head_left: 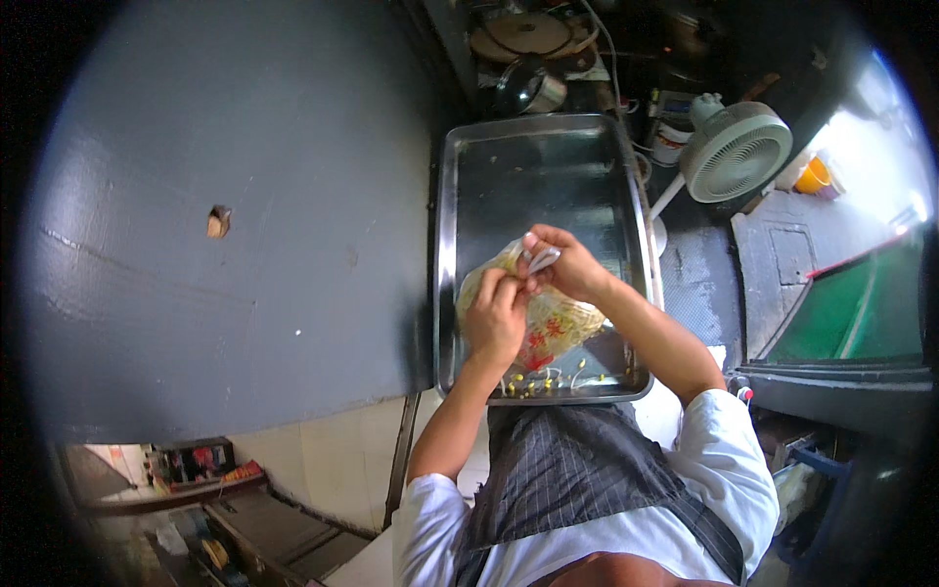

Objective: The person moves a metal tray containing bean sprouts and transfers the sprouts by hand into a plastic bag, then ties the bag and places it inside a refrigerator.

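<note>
A clear plastic bag (577,318) with red print, full of pale yellow bean sprouts, sits in the near half of a large rectangular metal tray (447,196). My left hand (496,311) is closed on the left side of the bag's gathered neck. The fingers of my right hand (562,259) pinch the twisted, whitish top of the bag, close beside the left fingertips. Several loose bean sprouts (533,383) with yellow heads lie on the tray floor along its near edge. Exactly how the fingertips grip the plastic is partly hidden.
A dark grey panel (293,196) rises along the tray's left side. To the right stands a white fan (736,152), near a white bucket (670,142). Beyond the far edge are a metal pot (533,90) and a round board (528,37). A green panel (851,303) is at far right.
</note>
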`<action>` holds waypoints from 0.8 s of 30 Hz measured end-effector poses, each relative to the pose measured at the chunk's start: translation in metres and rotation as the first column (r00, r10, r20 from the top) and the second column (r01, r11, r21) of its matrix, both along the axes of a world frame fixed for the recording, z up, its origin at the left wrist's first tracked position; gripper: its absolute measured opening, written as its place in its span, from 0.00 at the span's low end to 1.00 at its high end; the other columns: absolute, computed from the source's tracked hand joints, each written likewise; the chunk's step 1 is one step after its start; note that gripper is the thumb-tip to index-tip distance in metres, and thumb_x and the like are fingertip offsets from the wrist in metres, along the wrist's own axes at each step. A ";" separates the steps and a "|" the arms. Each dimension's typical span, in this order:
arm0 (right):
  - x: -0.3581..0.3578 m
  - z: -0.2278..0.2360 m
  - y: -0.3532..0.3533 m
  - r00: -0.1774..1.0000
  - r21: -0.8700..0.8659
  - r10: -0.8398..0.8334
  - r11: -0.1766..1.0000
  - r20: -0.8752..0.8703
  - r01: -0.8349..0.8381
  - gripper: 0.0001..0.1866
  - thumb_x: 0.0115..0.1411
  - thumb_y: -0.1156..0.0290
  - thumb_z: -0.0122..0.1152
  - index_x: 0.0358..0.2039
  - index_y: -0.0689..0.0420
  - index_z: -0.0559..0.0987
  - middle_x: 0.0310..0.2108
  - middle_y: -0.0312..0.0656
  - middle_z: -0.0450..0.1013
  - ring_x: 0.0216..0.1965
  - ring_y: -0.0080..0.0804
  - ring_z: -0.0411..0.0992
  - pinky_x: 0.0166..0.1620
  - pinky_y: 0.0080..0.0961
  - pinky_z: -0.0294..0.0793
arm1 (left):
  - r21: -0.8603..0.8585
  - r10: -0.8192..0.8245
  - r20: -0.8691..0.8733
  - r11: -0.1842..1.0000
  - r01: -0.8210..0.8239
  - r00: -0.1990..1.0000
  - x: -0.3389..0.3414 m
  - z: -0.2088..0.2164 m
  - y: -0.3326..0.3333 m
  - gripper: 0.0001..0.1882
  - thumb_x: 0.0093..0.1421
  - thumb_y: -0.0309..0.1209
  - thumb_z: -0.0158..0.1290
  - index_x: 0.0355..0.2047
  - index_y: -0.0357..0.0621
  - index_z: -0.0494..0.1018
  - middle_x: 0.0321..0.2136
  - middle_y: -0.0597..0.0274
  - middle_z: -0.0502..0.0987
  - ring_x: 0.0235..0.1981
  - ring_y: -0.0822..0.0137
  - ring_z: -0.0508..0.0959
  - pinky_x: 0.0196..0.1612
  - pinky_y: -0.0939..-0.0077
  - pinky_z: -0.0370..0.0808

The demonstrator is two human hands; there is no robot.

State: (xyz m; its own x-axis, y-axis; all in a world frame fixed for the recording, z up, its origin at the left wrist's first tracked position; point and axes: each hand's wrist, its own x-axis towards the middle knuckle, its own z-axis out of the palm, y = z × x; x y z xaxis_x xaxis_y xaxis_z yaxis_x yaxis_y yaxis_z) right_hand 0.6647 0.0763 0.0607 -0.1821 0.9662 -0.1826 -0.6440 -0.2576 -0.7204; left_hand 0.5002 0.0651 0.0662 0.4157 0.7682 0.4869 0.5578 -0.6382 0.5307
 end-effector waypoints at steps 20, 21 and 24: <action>0.007 0.054 -0.038 0.339 0.471 -0.365 0.823 0.867 -0.318 0.07 0.49 0.79 0.60 0.31 0.63 0.76 0.35 0.50 0.73 0.30 0.49 0.74 0.36 0.37 0.74 | -0.442 -0.179 0.098 0.873 0.204 0.979 -0.005 0.023 0.020 0.06 0.56 0.24 0.56 0.29 0.37 0.69 0.20 0.55 0.75 0.23 0.63 0.77 0.26 0.72 0.71; 0.008 0.050 -0.038 0.262 0.438 -0.362 0.827 0.895 -0.353 0.07 0.49 0.78 0.59 0.31 0.63 0.77 0.34 0.51 0.74 0.30 0.50 0.74 0.36 0.39 0.73 | -0.450 -0.179 0.133 0.866 0.220 0.975 -0.006 0.018 0.022 0.06 0.57 0.24 0.55 0.28 0.38 0.69 0.19 0.59 0.73 0.22 0.69 0.75 0.26 0.74 0.71; 0.012 0.042 -0.041 0.147 0.386 -0.363 0.780 0.920 -0.493 0.07 0.51 0.74 0.58 0.31 0.61 0.78 0.31 0.52 0.75 0.31 0.51 0.74 0.35 0.41 0.72 | -0.660 -0.085 0.320 0.694 0.286 0.944 -0.012 0.001 0.024 0.05 0.62 0.26 0.51 0.30 0.41 0.68 0.19 0.67 0.72 0.21 0.78 0.72 0.24 0.81 0.69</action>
